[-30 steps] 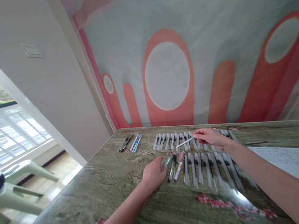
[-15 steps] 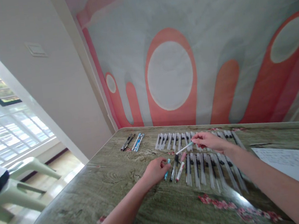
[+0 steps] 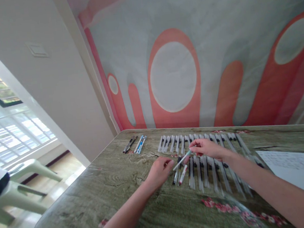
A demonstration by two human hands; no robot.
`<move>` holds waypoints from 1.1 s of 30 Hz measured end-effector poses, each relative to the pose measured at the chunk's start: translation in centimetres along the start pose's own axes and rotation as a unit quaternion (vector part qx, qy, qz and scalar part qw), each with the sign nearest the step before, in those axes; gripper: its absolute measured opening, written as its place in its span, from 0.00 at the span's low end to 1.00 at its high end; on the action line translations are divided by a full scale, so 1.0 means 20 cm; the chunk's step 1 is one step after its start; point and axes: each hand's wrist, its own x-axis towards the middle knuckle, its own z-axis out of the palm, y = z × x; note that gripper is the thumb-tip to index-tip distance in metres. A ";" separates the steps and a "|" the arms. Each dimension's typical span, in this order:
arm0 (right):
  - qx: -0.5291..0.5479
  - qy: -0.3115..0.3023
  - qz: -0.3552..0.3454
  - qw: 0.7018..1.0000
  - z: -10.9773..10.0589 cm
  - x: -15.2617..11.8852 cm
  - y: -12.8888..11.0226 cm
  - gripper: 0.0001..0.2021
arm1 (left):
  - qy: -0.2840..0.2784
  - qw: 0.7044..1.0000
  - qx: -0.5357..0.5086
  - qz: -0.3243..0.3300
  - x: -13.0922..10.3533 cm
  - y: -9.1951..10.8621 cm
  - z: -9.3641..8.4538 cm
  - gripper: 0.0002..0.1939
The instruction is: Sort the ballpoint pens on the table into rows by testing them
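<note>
My right hand (image 3: 204,149) pinches a slim white pen with a teal end (image 3: 184,158), its white end pointing down and left toward my left hand. My left hand (image 3: 161,170) is closed, thumb against curled fingers, close to the pen's white end; what it holds, if anything, is hidden. Below the held pen lie a clear pen with a black cap (image 3: 175,177) and a white pen with red marks (image 3: 183,175). A pink end shows beside them, partly covered. To the right is a row of clear pens (image 3: 205,172), several with dark parts.
Another row of clear pens (image 3: 172,143) runs along the back, partly behind my right hand. Dark pens (image 3: 129,145) and blue-and-white pens (image 3: 140,144) lie at back left. Written paper (image 3: 300,169) is on the right of the wood-patterned table (image 3: 117,192). Green stools (image 3: 34,171) stand left.
My right hand has moved slightly left and down with the white pen, bringing its end near my left hand. The light blue piece at my left fingers no longer shows.
</note>
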 end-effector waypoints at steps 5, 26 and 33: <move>-0.013 -0.002 -0.006 1.000 0.05 -0.01 -0.03 0.14 | 0.011 1.000 0.001 0.019 -0.02 0.02 0.02 0.12; 0.006 0.108 -0.023 0.994 -0.01 0.04 0.04 0.18 | -0.076 0.989 0.107 -0.070 -0.04 -0.08 -0.01 0.11; -0.010 0.071 -0.009 0.997 0.05 0.02 0.02 0.17 | -0.029 0.990 0.119 -0.065 -0.03 -0.06 -0.02 0.11</move>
